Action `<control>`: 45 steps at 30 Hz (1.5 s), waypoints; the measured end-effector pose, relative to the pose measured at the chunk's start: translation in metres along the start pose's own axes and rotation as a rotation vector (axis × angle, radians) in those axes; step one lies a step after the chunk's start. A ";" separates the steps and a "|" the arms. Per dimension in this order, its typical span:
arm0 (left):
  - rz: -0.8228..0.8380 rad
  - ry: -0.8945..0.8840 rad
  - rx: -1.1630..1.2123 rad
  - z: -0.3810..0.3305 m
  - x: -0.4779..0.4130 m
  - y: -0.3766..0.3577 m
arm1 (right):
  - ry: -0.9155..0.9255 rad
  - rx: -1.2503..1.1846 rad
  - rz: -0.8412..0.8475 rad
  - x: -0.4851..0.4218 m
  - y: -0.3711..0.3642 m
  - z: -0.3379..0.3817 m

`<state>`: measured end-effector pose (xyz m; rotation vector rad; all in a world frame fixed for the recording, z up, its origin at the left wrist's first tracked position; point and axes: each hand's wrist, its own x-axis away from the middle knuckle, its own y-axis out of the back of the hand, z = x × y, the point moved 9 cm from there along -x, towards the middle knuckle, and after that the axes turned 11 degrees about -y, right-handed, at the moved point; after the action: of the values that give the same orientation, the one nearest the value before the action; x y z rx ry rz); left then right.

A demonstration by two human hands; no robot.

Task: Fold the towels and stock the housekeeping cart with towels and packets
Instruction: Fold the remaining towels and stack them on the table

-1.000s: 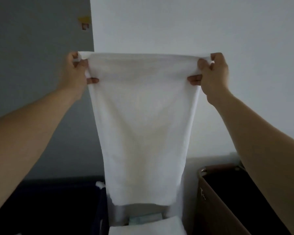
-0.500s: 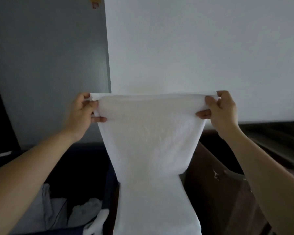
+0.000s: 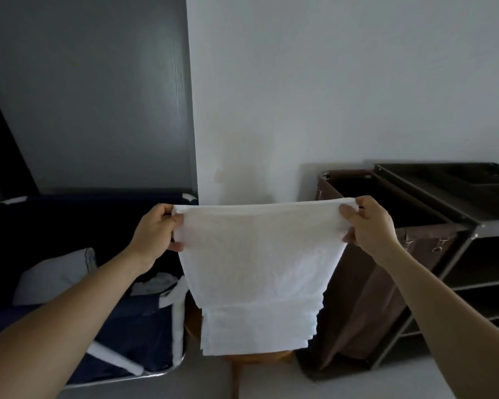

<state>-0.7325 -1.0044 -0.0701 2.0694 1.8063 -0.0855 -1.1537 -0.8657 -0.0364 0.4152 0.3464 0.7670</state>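
Both hands (image 3: 156,228) (image 3: 369,223) outstretched, pinching white towel's (image 3: 260,260) top corners, arms level.

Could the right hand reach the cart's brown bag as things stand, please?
Probably yes: the cart's brown bag sits close beside the right hand with nothing between them, though that hand is pinching the white towel by its corner.

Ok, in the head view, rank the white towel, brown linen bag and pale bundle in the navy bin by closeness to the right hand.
1. white towel: gripped by the right hand at its top corner.
2. brown linen bag: on the right, just beyond that hand.
3. pale bundle: far left, in the navy bin.
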 end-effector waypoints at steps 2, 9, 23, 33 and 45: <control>0.012 -0.009 -0.031 0.009 -0.012 0.000 | 0.017 0.120 -0.028 -0.010 0.000 0.000; -0.001 0.085 -0.027 0.073 -0.079 -0.033 | -0.076 0.106 0.127 -0.081 -0.059 -0.023; 0.028 0.563 -0.238 0.320 -0.168 -0.159 | -0.475 0.261 0.419 -0.227 -0.261 -0.228; -0.031 0.307 -0.309 0.305 -0.196 -0.155 | -0.423 0.130 0.302 -0.253 -0.266 -0.214; -0.013 0.501 -0.336 0.356 -0.251 -0.168 | -0.465 0.267 0.163 -0.306 -0.307 -0.225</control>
<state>-0.8623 -1.3414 -0.3657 1.9432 1.9360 0.7430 -1.2769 -1.2341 -0.3324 0.8629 -0.0247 0.7594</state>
